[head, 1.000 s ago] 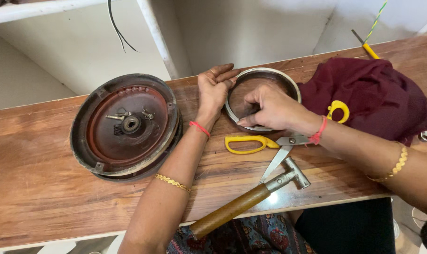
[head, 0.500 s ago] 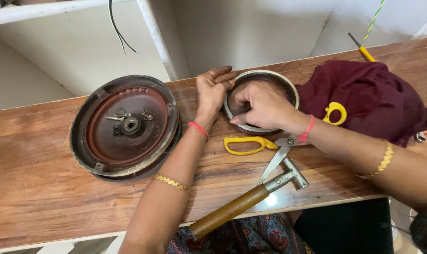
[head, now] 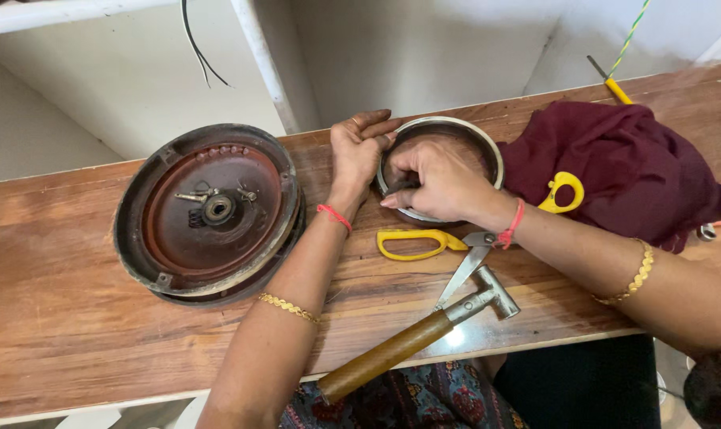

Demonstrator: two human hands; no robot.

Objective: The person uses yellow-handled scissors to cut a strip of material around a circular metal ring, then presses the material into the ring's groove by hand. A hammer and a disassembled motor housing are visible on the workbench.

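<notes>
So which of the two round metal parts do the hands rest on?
The smaller silver ring beside the maroon cloth, under both hands; the big rusty disc lies untouched.

Left hand (head: 358, 152) flat, palm down; right hand (head: 436, 181) fingers curled.

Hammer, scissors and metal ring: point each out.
hammer (head: 392, 353), head view, on its wooden handle.
scissors (head: 412, 244), head view, on the yellow handle loop.
metal ring (head: 487, 147), head view, on its right rim.
</notes>
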